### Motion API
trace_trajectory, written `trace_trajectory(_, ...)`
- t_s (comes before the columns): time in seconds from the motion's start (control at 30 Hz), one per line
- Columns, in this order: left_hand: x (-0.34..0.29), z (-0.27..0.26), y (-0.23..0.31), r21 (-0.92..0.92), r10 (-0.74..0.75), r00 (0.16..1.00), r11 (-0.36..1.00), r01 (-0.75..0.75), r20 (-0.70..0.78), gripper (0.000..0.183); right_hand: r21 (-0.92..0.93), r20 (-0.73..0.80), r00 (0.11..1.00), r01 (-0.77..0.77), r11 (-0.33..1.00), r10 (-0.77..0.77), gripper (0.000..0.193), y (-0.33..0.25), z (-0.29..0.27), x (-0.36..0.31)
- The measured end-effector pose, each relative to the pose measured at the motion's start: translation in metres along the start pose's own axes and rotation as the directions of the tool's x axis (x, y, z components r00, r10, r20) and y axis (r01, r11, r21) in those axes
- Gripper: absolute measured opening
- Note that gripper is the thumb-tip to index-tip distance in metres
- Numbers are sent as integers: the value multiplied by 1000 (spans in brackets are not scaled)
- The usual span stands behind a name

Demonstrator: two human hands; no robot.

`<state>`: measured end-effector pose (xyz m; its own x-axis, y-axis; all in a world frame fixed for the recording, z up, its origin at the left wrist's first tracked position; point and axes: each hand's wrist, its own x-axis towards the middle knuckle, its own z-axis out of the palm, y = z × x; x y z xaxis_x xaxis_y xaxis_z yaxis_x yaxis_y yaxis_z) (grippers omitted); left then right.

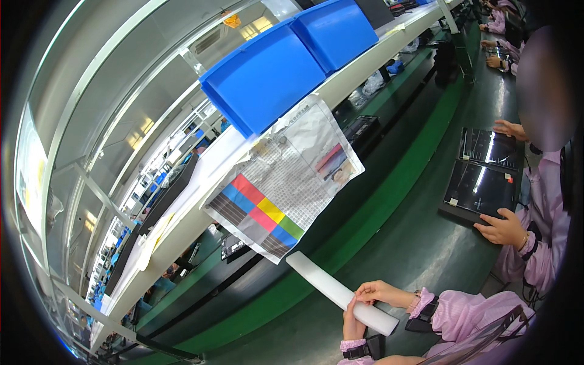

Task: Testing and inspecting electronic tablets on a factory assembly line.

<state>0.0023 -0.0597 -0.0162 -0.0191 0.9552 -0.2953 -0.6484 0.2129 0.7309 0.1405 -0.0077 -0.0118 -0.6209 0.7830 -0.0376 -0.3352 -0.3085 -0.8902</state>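
Observation:
A long, narrow white bar (328,285) with a smooth surface lies slantwise over the green bench; whether it is a sleeve, a roll or a solid piece I cannot tell. My left hand (352,322) grips it from the near side, thumb up along its edge. From the right, my right hand (383,293) reaches across the bar with fingers bent together near the left thumb. Anything small between those fingertips is hidden. Both wrists carry black bands over pink sleeves.
A co-worker's hands (506,227) rest at a black, laptop-like device (483,173) on the right. Blue bins (267,73) stand on a white shelf (182,243), from which a printed sheet (286,176) hangs. A green conveyor edge (389,207) curves past. Dark devices (234,248) lie under the shelf.

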Motion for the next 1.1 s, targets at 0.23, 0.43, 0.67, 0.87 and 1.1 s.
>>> trace_trajectory(0.23,0,-1,-1,11,0,1000,1000,0,-21,26,24,-15,996,90,996,-89,20,1,-1,0)
trace_trajectory(0.43,1,-2,-1,-7,-1,1000,1000,1,17,25,26,-20,994,106,994,-106,20,0,1,0)
trace_trajectory(0.67,3,-3,-1,3,-4,1000,1000,4,1,24,-1,0,1000,21,1000,-21,22,-4,3,-2)
trace_trajectory(0.87,2,-3,-2,10,-18,1000,1000,18,-3,25,10,2,1000,12,1000,-12,22,-4,3,-3)
trace_trajectory(1.1,4,-3,0,4,1,1000,1000,-1,-4,26,8,17,1000,13,1000,-13,22,-4,2,-1)
